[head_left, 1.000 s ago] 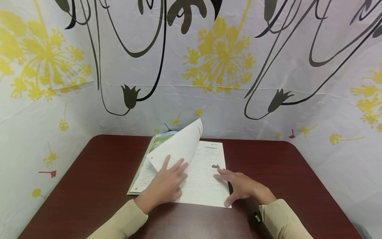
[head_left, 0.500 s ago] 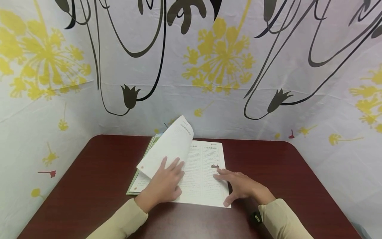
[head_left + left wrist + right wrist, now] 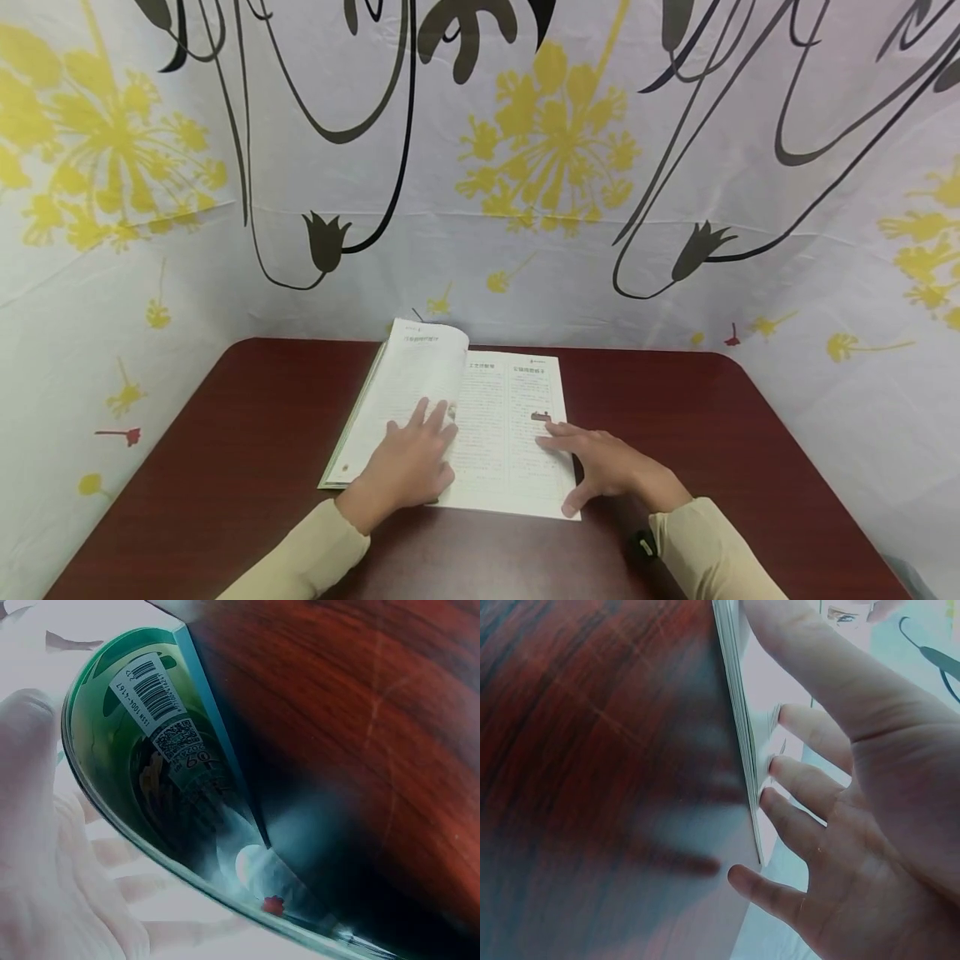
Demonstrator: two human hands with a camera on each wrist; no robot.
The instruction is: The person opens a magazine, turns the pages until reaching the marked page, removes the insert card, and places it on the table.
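Note:
An open magazine with printed columns lies on the table. My left hand rests on its left page near the fold, fingers spread toward the top. That page bows up slightly beside the fold. At the magazine's right edge, my right hand has its fingertips on the right page and its thumb at the lower right corner. In the left wrist view, a green cover with a barcode curves up off the table beside my left hand. The right wrist view shows the stacked page edges beside my right thumb.
The dark red-brown table has rounded far corners. Behind it and along both sides hangs a white cloth with yellow and grey plant prints. A small dark object sits at the right sleeve cuff.
The lifted page has swung over to the left and now lies nearly flat on the left side, under my left fingers. My right hand has stayed in place.

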